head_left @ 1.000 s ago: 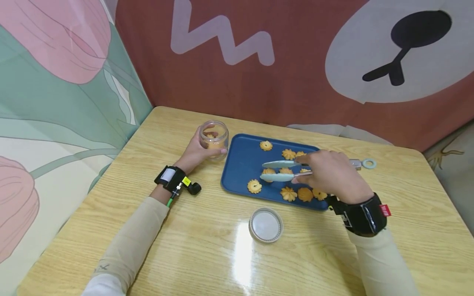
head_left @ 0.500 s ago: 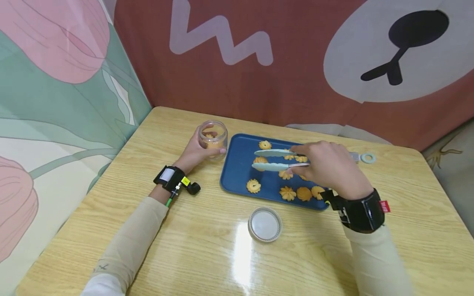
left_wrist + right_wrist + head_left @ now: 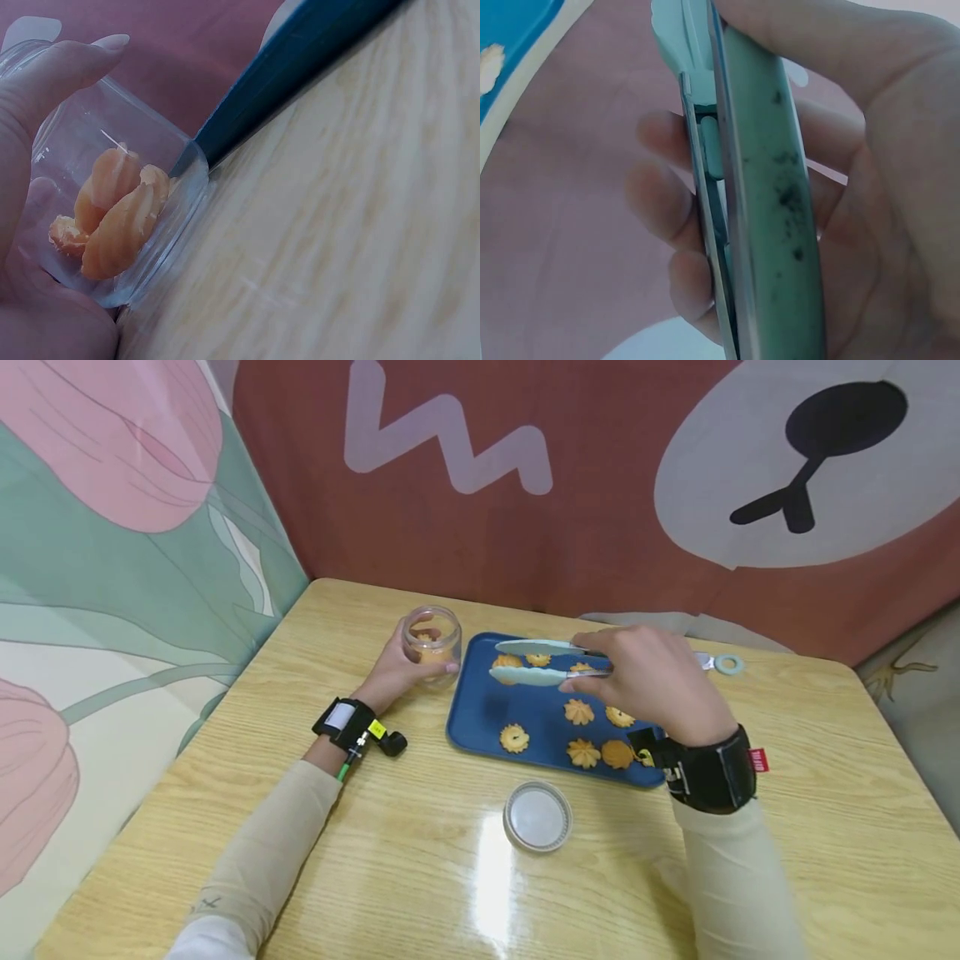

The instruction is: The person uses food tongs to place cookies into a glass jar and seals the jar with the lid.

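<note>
My left hand (image 3: 393, 672) grips a clear jar (image 3: 448, 647) from its left side, left of the blue tray. Several ridged cookies (image 3: 120, 214) lie at the jar's bottom in the left wrist view. My right hand (image 3: 652, 681) holds light-green tongs (image 3: 534, 647), its fingers along one arm and the thumb on the other. Between the tong tips is a round cookie (image 3: 507, 667), over the tray's back left part. Other piped cookies (image 3: 579, 712) lie on the tray (image 3: 476, 714), some partly hidden beneath the tongs and hand.
A round lid (image 3: 538, 816) lies on the wooden table (image 3: 390, 843) in front of the tray. A printed cloth wall (image 3: 480, 543) rises behind the table's back edge. The tongs' ring end (image 3: 729, 664) sticks out right of my hand.
The right hand has moved left and away from me with the tongs, carrying the cookie between their tips toward the jar. My left hand and the jar have stayed in place.
</note>
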The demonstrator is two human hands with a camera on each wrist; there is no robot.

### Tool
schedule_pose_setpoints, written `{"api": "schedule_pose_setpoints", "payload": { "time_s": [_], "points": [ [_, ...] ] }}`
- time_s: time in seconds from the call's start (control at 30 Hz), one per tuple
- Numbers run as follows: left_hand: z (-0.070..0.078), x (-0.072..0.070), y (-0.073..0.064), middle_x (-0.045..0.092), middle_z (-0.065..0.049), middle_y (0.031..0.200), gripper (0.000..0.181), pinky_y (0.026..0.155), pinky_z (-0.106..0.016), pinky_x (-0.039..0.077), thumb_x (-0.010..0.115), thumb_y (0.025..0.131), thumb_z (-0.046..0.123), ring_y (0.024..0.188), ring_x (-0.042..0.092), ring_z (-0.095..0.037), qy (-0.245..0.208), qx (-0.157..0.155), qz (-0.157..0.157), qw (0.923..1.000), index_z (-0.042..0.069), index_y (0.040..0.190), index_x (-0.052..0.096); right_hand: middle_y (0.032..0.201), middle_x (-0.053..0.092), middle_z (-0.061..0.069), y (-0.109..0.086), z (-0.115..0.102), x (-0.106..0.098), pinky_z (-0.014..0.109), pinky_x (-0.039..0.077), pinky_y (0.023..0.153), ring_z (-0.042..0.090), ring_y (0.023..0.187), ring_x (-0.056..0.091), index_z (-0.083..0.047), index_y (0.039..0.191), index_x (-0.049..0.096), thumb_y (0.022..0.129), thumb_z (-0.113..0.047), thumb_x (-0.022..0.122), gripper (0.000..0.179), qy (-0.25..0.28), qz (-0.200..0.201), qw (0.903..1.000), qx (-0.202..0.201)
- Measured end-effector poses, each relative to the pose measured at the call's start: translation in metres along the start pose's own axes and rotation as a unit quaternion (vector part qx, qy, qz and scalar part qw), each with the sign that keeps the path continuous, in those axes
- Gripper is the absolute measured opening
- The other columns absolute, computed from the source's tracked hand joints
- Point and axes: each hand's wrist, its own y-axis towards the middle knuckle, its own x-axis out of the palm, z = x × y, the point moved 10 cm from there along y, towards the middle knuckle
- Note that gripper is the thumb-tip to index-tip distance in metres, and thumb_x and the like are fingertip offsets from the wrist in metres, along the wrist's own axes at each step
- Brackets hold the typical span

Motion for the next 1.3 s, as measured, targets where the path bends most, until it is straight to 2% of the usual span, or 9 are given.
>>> {"api": "schedule_pose_setpoints", "payload": {
  "time_s": [0.23, 0.47, 0.6, 0.73, 0.87, 1.0, 1.17, 1.27, 1.3],
  "points": [
    [-0.001, 0.002, 0.000, 0.046, -0.017, 0.131, 0.087, 0.094, -0.048, 0.034, 0.087, 0.065, 0.026, 0.112, 0.046, -0.019, 0.002, 0.003, -0.001, 1.0000, 0.035, 0.135, 0.035, 0.099, 0.071, 0.005, 0.022, -0.009, 0.002, 0.034, 0.048, 0.051, 0.015, 0.072, 0.060, -0.013, 0.115, 0.067, 0.074, -0.051, 0.075, 0.057, 0.028, 0.016, 0.9995, -0.008],
    [0.000, 0.006, 0.000, 0.045, -0.019, 0.132, 0.086, 0.094, -0.048, 0.031, 0.086, 0.068, 0.025, 0.113, 0.044, -0.019, 0.000, 0.001, -0.008, 1.0000, 0.036, 0.135, 0.034, 0.097, 0.070, 0.004, 0.035, -0.013, -0.001, 0.036, 0.050, 0.057, 0.013, 0.069, 0.057, -0.014, 0.114, 0.068, 0.073, -0.051, 0.075, 0.055, 0.047, 0.048, 0.9977, -0.012],
    [0.000, 0.004, -0.001, 0.046, -0.017, 0.131, 0.086, 0.088, -0.046, 0.032, 0.086, 0.068, 0.027, 0.110, 0.044, -0.020, 0.011, -0.001, -0.007, 0.9999, 0.038, 0.135, 0.034, 0.095, 0.071, 0.005, 0.041, -0.016, 0.000, 0.034, 0.048, 0.053, 0.013, 0.063, 0.054, -0.014, 0.115, 0.068, 0.074, -0.052, 0.073, 0.056, 0.046, 0.060, 0.9970, -0.017],
    [0.003, 0.003, -0.002, 0.046, -0.015, 0.131, 0.086, 0.089, -0.046, 0.033, 0.086, 0.068, 0.027, 0.112, 0.043, -0.019, 0.008, -0.001, -0.007, 0.9999, 0.038, 0.135, 0.034, 0.087, 0.070, 0.005, 0.049, -0.018, 0.002, 0.033, 0.043, 0.044, 0.014, 0.058, 0.052, -0.013, 0.115, 0.067, 0.075, -0.051, 0.073, 0.056, 0.038, 0.081, 0.9959, -0.010],
    [0.011, 0.004, -0.006, 0.043, -0.019, 0.133, 0.086, 0.095, -0.048, 0.034, 0.085, 0.069, 0.019, 0.115, 0.043, -0.020, -0.016, -0.002, -0.011, 0.9998, 0.033, 0.137, 0.034, 0.074, 0.066, 0.004, 0.056, -0.019, 0.005, 0.033, 0.040, 0.039, 0.016, 0.054, 0.049, -0.012, 0.116, 0.066, 0.075, -0.052, 0.072, 0.057, 0.034, 0.105, 0.9938, 0.003],
    [0.022, 0.008, -0.012, 0.041, -0.025, 0.134, 0.085, 0.096, -0.049, 0.034, 0.083, 0.071, 0.012, 0.115, 0.045, -0.021, -0.032, -0.003, -0.018, 0.9993, 0.029, 0.138, 0.032, 0.074, 0.065, 0.003, 0.063, -0.023, 0.011, 0.032, 0.040, 0.037, 0.015, 0.053, 0.049, -0.011, 0.120, 0.064, 0.076, -0.055, 0.070, 0.062, 0.040, 0.111, 0.9930, 0.007],
    [0.026, 0.009, -0.015, 0.042, -0.020, 0.135, 0.090, 0.096, -0.047, 0.034, 0.083, 0.072, 0.017, 0.117, 0.044, -0.021, 0.007, -0.008, -0.013, 0.9999, 0.025, 0.142, 0.027, 0.086, 0.069, 0.005, 0.067, -0.031, 0.018, 0.031, 0.043, 0.039, 0.014, 0.055, 0.051, -0.010, 0.117, 0.065, 0.077, -0.055, 0.069, 0.061, 0.051, 0.109, 0.9927, -0.005],
    [0.027, 0.010, -0.014, 0.043, -0.018, 0.135, 0.093, 0.097, -0.048, 0.034, 0.083, 0.072, 0.020, 0.118, 0.043, -0.021, 0.023, -0.009, -0.011, 0.9996, 0.026, 0.143, 0.025, 0.083, 0.068, 0.004, 0.068, -0.034, 0.020, 0.031, 0.043, 0.040, 0.014, 0.054, 0.050, -0.010, 0.114, 0.066, 0.076, -0.053, 0.070, 0.058, 0.050, 0.109, 0.9927, -0.009],
    [0.024, 0.009, -0.012, 0.043, -0.016, 0.135, 0.093, 0.098, -0.048, 0.034, 0.084, 0.071, 0.021, 0.119, 0.042, -0.021, 0.025, -0.008, -0.009, 0.9996, 0.028, 0.143, 0.025, 0.081, 0.067, 0.004, 0.068, -0.034, 0.021, 0.031, 0.042, 0.040, 0.014, 0.053, 0.049, -0.010, 0.114, 0.066, 0.076, -0.053, 0.071, 0.057, 0.050, 0.108, 0.9929, -0.010]
  ]
}}
